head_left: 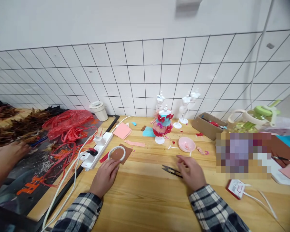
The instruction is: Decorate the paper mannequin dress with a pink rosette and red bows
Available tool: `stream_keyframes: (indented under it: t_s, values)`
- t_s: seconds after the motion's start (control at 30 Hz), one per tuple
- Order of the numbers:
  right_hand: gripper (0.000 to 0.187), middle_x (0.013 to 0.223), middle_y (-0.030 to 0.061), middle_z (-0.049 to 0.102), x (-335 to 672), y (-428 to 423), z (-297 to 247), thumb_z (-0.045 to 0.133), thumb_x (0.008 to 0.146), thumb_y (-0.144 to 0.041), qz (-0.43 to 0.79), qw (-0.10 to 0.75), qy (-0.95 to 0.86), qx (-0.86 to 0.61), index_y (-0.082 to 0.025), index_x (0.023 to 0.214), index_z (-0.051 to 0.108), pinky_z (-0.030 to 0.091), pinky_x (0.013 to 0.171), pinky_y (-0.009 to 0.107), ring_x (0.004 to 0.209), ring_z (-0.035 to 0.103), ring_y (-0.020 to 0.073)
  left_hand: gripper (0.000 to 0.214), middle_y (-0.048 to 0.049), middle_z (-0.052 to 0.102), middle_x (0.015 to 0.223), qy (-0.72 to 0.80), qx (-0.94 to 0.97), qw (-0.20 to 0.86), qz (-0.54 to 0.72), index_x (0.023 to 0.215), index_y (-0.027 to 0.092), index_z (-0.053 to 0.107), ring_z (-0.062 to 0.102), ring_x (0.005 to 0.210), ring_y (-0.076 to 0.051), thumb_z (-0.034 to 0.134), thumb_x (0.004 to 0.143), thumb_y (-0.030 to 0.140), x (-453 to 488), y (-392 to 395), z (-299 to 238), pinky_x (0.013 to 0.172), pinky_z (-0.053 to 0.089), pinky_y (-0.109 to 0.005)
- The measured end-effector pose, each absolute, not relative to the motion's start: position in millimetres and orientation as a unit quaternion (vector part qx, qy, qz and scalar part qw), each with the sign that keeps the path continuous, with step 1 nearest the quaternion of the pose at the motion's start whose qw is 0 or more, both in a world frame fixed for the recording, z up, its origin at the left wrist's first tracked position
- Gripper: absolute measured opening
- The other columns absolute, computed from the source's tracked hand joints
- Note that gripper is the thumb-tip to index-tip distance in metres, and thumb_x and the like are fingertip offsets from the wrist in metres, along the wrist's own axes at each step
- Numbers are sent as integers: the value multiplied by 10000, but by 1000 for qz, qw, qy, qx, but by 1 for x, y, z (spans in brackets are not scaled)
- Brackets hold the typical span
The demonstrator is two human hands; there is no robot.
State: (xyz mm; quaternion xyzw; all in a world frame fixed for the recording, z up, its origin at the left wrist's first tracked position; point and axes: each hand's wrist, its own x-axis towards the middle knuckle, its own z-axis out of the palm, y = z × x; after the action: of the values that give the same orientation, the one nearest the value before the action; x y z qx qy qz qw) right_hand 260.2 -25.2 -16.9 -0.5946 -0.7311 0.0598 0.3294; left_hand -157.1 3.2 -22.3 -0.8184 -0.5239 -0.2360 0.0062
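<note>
My left hand (105,176) is closed, its fingertips on the near rim of a white ring-shaped roll of tape (122,149). The roll lies over a brown sheet (128,154), beside a red strip. To the right, my right hand (192,172) has its fingers bent around the handle end of black thread snips (170,170). The blades point left, just above the wood; part of the handle is hidden by the hand. Beyond the hands stands a small white dress form (166,111) wearing a blue, pink and red ruffled dress (162,125) with red bows.
Behind are other white dress forms (186,103), a pink dish (186,144) and a cardboard box (205,127). Pink paper squares (122,130) and a power strip (98,151) sit left. Another person's hand (12,153) is by red ribbons (70,129). A tagged item (235,188) lies right.
</note>
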Motion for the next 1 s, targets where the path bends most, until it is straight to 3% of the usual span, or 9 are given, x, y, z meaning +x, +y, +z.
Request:
stream_keyframes:
  t_s: [0.07, 0.17, 0.27, 0.37, 0.5, 0.73, 0.87, 1.0]
  values:
    - [392, 859, 84, 707, 279, -17, -16, 441, 957, -357, 6, 303, -668, -679, -176, 1256, 620, 530, 740, 366, 820, 664, 233, 292, -107, 710, 1103, -523, -819, 12, -236, 1115, 203, 684, 645, 1046, -262, 496, 928, 325, -156, 4, -22, 939, 516, -435]
    - [430, 864, 92, 709, 300, -4, -20, 451, 947, -325, -27, 226, -649, -726, -176, 1332, 571, 508, 772, 383, 945, 656, 274, 290, -102, 711, 1100, -523, -819, 11, -234, 1113, 202, 686, 645, 1045, -255, 495, 933, 324, -156, 6, -23, 942, 516, -426]
    - [353, 975, 119, 721, 304, 10, -23, 447, 957, -316, -41, 181, -662, -727, -177, 1201, 660, 487, 820, 388, 1026, 634, 287, 290, -98, 711, 1102, -521, -823, 4, -226, 1112, 200, 685, 640, 1049, -249, 487, 940, 324, -157, 7, -24, 950, 509, -421]
    - [348, 1031, 119, 722, 294, 22, -19, 412, 979, -316, -40, 170, -659, -732, -185, 1129, 697, 471, 822, 361, 955, 649, 254, 299, -100, 710, 1105, -525, -822, 5, -223, 1108, 198, 685, 640, 1046, -248, 479, 945, 341, -157, 8, -24, 958, 502, -428]
    - [394, 1075, 80, 721, 280, 26, -6, 447, 964, -332, 16, 170, -621, -765, -225, 1319, 582, 466, 784, 307, 916, 658, 208, 315, -115, 713, 1083, -514, -829, 11, -221, 1104, 180, 682, 643, 1028, -251, 471, 948, 354, -158, 10, -23, 945, 505, -432]
    - [342, 986, 95, 704, 322, -48, 2, 413, 942, -290, -47, 210, -648, -730, -175, 1157, 653, 466, 840, 346, 920, 630, 230, 306, -115, 698, 1104, -502, -839, 15, -209, 1116, 173, 669, 631, 1042, -254, 484, 945, 348, -163, 9, -24, 958, 494, -429]
    - [277, 900, 81, 700, 368, -107, -15, 471, 882, -272, -124, 190, -626, -746, -181, 1055, 667, 478, 766, 352, 834, 639, 236, 304, -114, 693, 1113, -493, -843, 13, -214, 1134, 173, 657, 622, 1057, -258, 496, 940, 342, -164, 11, -26, 962, 491, -434]
    - [223, 925, 56, 717, 375, -142, -38, 520, 884, -297, -85, 155, -686, -706, -209, 1023, 671, 493, 743, 319, 846, 661, 212, 304, -108, 691, 1123, -485, -847, 6, -217, 1164, 181, 641, 621, 1065, -256, 506, 939, 333, -159, 9, -28, 952, 500, -433]
